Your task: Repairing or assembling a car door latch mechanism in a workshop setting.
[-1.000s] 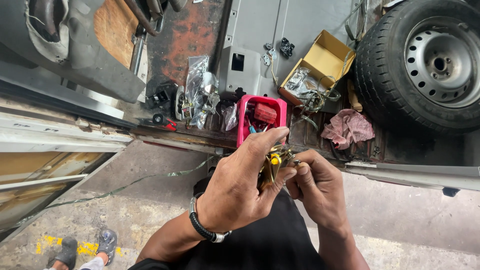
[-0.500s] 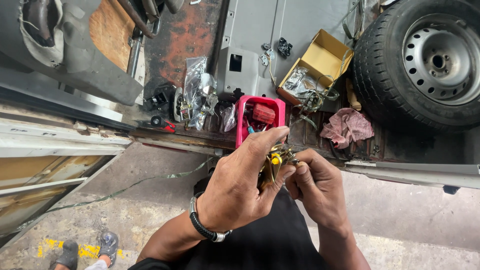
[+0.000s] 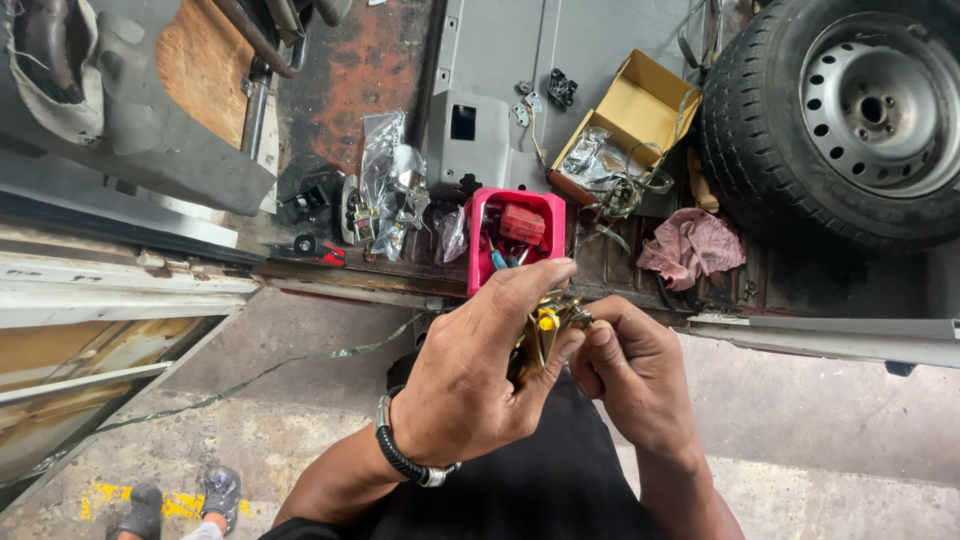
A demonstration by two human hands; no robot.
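Note:
My left hand [image 3: 470, 385] wraps around a small brass-coloured metal part with a yellow piece [image 3: 545, 325], its fingers curled over the top. My right hand [image 3: 632, 375] pinches the same part from the right side with thumb and forefinger. Most of the part is hidden between the two hands. A black wristband sits on my left wrist. Both hands hover just in front of a pink plastic box [image 3: 478, 240] that holds red and blue items.
On the vehicle floor lie an open cardboard box [image 3: 640, 105] with bagged parts, clear plastic bags [image 3: 385, 185], a pink rag [image 3: 692, 245] and a spare wheel [image 3: 850, 110] at the right. A grey panel [image 3: 500, 70] lies behind. Concrete ground and someone's shoes [image 3: 180, 500] show lower left.
The view has shifted slightly. Both hands stay closed on the small part, with only slight finger movement.

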